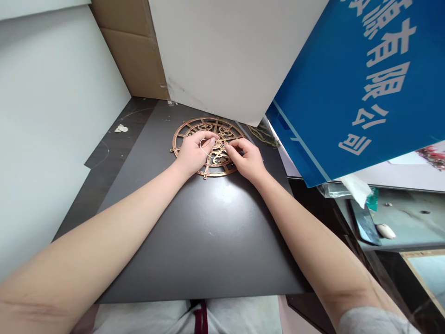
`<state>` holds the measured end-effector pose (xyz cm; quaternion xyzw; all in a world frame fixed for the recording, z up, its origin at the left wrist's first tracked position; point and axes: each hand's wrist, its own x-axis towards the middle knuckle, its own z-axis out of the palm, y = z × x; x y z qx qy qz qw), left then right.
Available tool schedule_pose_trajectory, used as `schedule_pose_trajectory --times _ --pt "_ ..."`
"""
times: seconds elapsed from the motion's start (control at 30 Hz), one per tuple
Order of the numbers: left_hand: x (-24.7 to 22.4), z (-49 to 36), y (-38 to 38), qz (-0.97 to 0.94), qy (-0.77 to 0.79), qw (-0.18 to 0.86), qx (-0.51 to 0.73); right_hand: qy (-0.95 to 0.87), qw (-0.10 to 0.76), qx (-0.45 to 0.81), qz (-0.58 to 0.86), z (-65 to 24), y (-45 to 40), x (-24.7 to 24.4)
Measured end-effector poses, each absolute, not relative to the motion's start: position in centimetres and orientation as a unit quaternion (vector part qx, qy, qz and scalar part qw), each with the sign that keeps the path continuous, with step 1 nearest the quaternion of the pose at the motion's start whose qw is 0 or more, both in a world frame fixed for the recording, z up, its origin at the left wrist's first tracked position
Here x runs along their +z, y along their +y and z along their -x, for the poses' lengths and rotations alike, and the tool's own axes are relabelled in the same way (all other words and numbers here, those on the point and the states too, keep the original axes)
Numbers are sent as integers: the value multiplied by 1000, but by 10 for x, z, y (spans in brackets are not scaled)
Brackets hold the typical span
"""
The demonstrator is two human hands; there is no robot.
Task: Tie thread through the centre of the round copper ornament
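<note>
A round openwork copper-coloured metal ornament with a spoked rim and scrollwork lies flat on a dark grey board. My left hand rests over its left part, thumb and fingers pinched on a thin white cord that forms a small loop. My right hand comes in from the right, its fingertips pinched close together at the ornament's centre, seemingly on the same cord. The hands hide much of the ornament's middle, and the cord's end is too fine to follow.
A thin metal strip and a crumpled gold-green piece lie at the board's far edge. A white panel and a blue sign with white characters lean overhead. A white wall rises to the left.
</note>
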<state>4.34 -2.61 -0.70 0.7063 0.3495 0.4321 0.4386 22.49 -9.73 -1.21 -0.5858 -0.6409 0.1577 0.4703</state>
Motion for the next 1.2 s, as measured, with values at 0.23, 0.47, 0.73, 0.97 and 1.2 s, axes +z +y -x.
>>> schedule_pose_trajectory --times 0.23,0.47,0.73,0.97,1.2 --pt "-5 -43 -27 -690 359 462 427 -568 527 227 591 -229 -93 -16" --pt "-6 -42 -25 -688 360 460 430 -515 578 296 560 -235 -90 -16" --pt "-10 -43 -21 -673 346 487 436 -538 541 336 552 -231 -97 -12" --pt "-9 -44 -22 -668 344 496 435 -592 493 318 553 -230 -99 -14" --pt "-13 -43 -20 -670 335 497 437 -564 534 245 581 -227 -99 -10"
